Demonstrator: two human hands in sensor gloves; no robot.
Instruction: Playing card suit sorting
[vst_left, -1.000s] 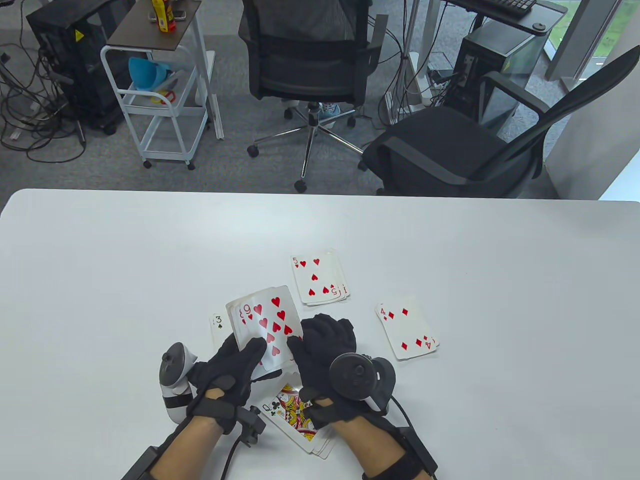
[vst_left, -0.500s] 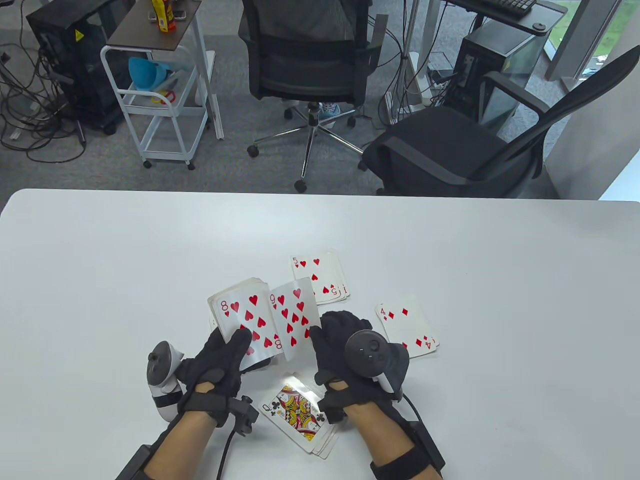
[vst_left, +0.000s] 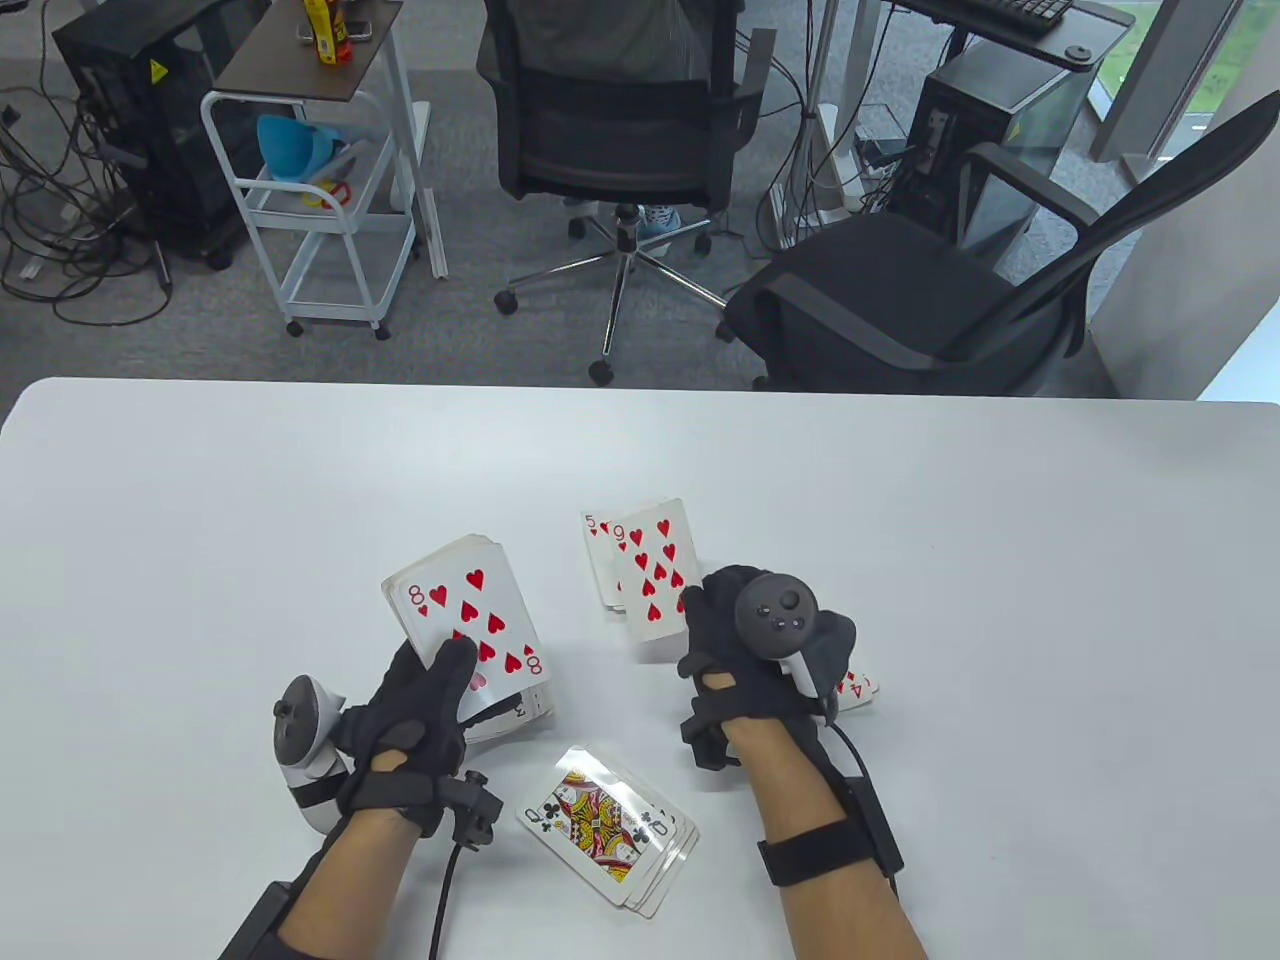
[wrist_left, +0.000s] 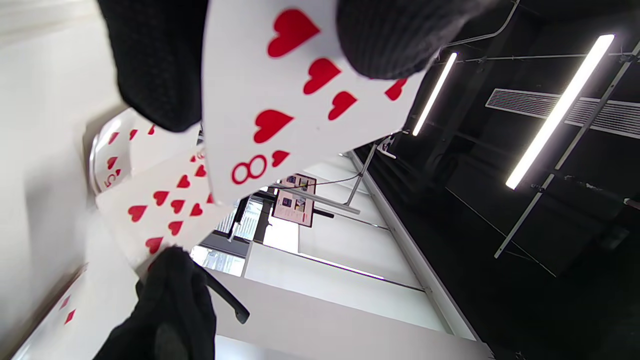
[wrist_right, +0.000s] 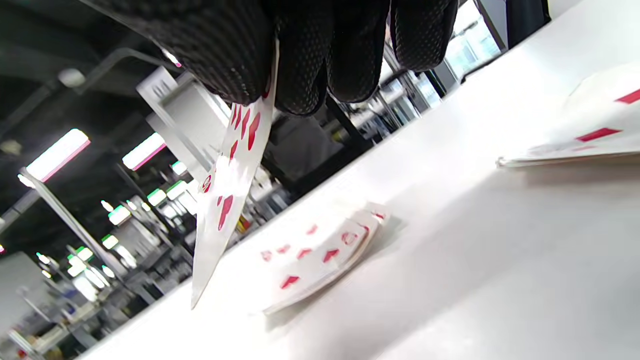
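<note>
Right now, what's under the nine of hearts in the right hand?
The hearts pile, its five showing at the left. The nine of hearts, pinched by the right hand, hides the rest.

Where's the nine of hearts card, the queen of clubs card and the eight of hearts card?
nine of hearts card (vst_left: 655, 575), table view, middle of its face
queen of clubs card (vst_left: 598, 826), table view, the picture
eight of hearts card (vst_left: 470, 610), table view, centre pips

The right hand (vst_left: 745, 640) covers most of the diamond pile (vst_left: 858, 687) right of centre, only a corner peeking out. The nine of hearts (vst_left: 655, 575) hides most of the heart pile (vst_left: 597, 548). Lower centre, cards beneath the queen of clubs (vst_left: 597, 822) show edges only. The held deck (vst_left: 470, 625) hides a three (vst_left: 520, 709) under it, suit unreadable.
</note>
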